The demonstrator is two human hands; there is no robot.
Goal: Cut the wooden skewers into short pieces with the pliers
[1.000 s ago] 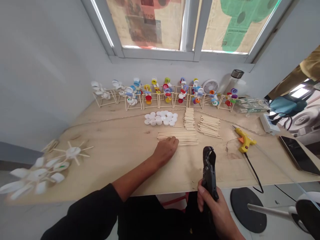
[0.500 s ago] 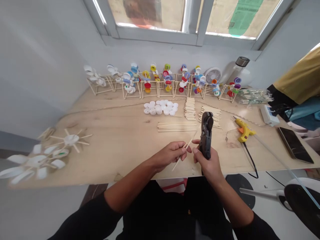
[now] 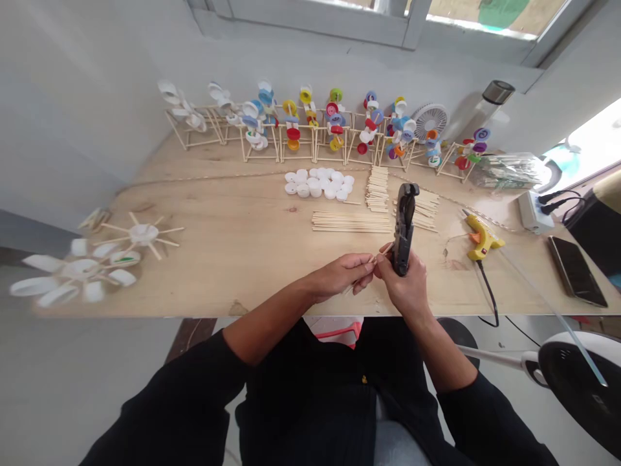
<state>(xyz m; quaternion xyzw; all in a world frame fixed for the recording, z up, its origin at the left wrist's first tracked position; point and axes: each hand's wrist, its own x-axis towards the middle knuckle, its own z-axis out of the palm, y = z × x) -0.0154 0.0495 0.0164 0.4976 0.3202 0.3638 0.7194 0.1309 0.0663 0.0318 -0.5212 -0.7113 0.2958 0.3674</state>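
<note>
Across a plywood workbench [image 3: 233, 272], a row of stick-and-bottle-cap models [image 3: 294, 134] stands behind white caps [image 3: 315, 183] and laid-out wooden sticks [image 3: 352, 222]. Near the front edge, the right hand [image 3: 405, 281] grips upright black cutting pliers [image 3: 402, 226], while the left hand [image 3: 337, 275] pinches a thin wooden stick [image 3: 372, 259] just beside them.

I'm looking at pale grey walls [image 3: 72, 110] rising around a plywood tabletop [image 3: 218, 278]. Above it sits a white window frame [image 3: 320, 19], its panes covered with printed paper [image 3: 499, 10]. Bright daylight [image 3: 582, 129] comes in at the far right, and a pale floor [image 3: 82, 388] shows below the tabletop's front edge.
</note>
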